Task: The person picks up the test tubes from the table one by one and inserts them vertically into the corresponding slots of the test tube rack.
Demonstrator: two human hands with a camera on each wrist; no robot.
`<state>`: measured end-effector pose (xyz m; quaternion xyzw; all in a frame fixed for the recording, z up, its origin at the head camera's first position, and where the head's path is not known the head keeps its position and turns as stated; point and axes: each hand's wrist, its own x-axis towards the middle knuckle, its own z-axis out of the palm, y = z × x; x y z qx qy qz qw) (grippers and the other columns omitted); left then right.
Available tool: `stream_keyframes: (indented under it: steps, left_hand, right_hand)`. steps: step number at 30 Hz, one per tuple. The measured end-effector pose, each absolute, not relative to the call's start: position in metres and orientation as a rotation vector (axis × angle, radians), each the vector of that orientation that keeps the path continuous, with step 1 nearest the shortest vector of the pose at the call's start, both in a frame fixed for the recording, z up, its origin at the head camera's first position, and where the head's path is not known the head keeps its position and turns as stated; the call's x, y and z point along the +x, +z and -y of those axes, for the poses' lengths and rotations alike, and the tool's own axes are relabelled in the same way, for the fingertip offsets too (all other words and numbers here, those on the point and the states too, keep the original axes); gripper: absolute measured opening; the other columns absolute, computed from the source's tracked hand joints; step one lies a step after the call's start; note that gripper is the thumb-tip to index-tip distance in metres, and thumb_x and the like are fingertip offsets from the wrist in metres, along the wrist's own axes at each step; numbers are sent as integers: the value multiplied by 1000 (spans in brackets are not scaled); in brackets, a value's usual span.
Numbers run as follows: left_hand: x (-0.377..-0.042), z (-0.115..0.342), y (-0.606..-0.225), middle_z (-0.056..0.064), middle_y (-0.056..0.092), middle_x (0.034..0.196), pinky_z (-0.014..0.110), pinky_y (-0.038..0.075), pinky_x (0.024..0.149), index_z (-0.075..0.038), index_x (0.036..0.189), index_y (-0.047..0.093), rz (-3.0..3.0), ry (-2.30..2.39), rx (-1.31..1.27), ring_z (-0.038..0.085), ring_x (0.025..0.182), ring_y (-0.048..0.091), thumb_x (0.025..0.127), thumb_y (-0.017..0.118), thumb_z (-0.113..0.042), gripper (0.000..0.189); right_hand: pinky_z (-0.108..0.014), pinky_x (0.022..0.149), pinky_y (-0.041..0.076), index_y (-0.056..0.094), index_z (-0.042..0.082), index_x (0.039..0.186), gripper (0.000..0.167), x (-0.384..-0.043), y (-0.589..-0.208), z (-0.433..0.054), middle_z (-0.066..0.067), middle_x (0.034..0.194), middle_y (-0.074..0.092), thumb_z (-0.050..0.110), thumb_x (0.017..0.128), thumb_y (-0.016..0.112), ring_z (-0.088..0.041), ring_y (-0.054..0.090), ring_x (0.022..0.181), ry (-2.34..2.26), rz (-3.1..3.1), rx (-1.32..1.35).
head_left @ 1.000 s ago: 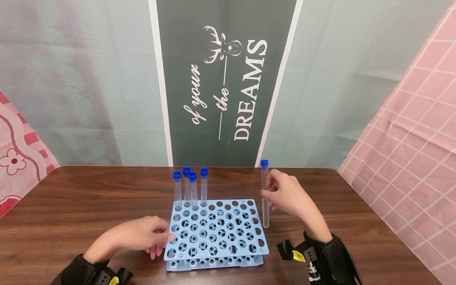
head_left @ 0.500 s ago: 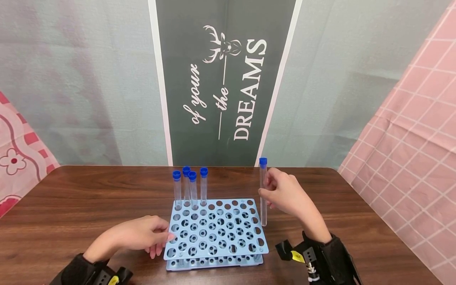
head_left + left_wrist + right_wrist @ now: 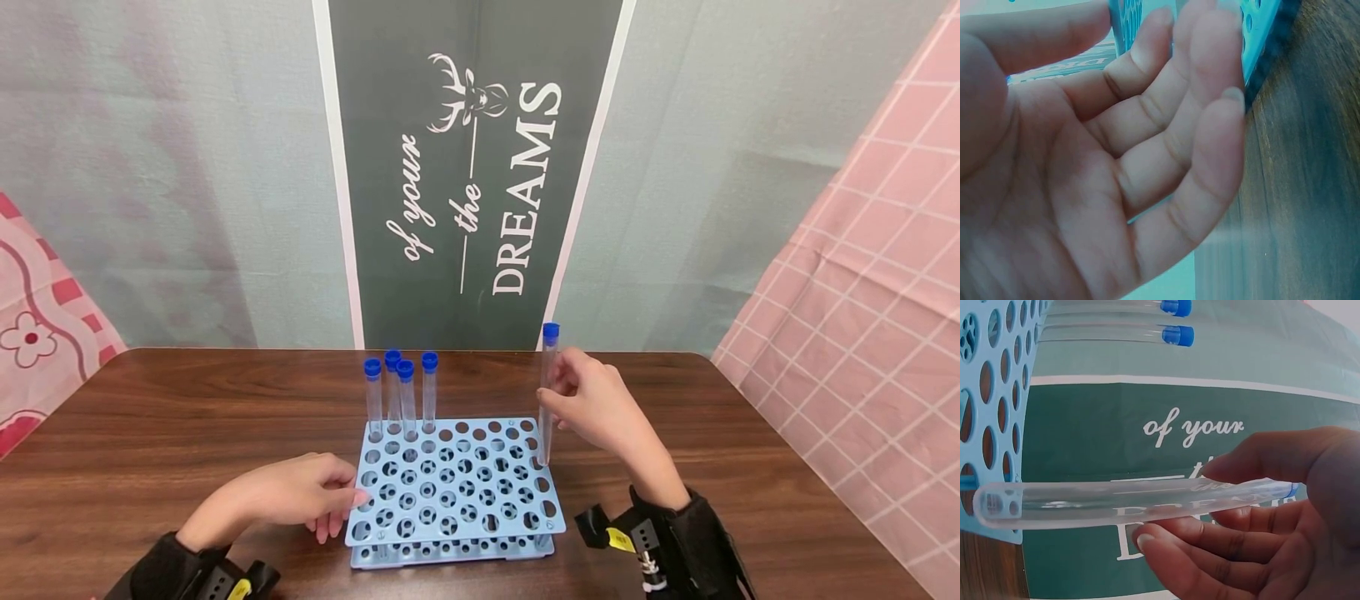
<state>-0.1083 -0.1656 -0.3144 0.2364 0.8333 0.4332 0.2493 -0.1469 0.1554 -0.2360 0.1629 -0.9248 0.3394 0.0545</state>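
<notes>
My right hand (image 3: pixel 596 404) pinches a clear test tube (image 3: pixel 548 367) with a blue cap between thumb and fingers. The tube is nearly upright, its bottom in front of the right edge of a light blue test tube rack (image 3: pixel 431 538) in the head view. In the right wrist view, the rounded end of the test tube (image 3: pixel 1085 506) lies close over the rack's holes (image 3: pixel 1013 534); whether it touches is unclear. At the rack's left edge, my left hand (image 3: pixel 303 492) grips the top plate, thumb above and fingers curled at the side, as the left wrist view shows the rack (image 3: pixel 1259 37) against the fingertips.
Several blue-capped test tubes (image 3: pixel 374 404) stand in the rack's back left holes. The rack sits on a dark brown wooden table (image 3: pixel 187 417). Behind it hangs a printed cloth (image 3: pixel 457 317), with pink cloth (image 3: pixel 862 250) on the right.
My right hand has moved the test tube left and slightly up, from beside the rack to over its right edge. The tube has tilted slightly. My left hand stays at the rack.
</notes>
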Motion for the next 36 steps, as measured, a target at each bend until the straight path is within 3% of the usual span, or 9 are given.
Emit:
stream_keyframes:
  steps: [36]
  left_hand:
    - [-108, 165, -315, -2, 55, 57, 25, 43, 44, -5, 69, 55, -2278, 1184, 654, 14, 47, 54, 92, 55, -20, 27]
  right_hand:
    - [-26, 54, 46, 52, 3, 89, 15, -143, -237, -137, -3, 72, 61, 6, 82, 65, -12, 54, 60, 1033, 2733, 596]
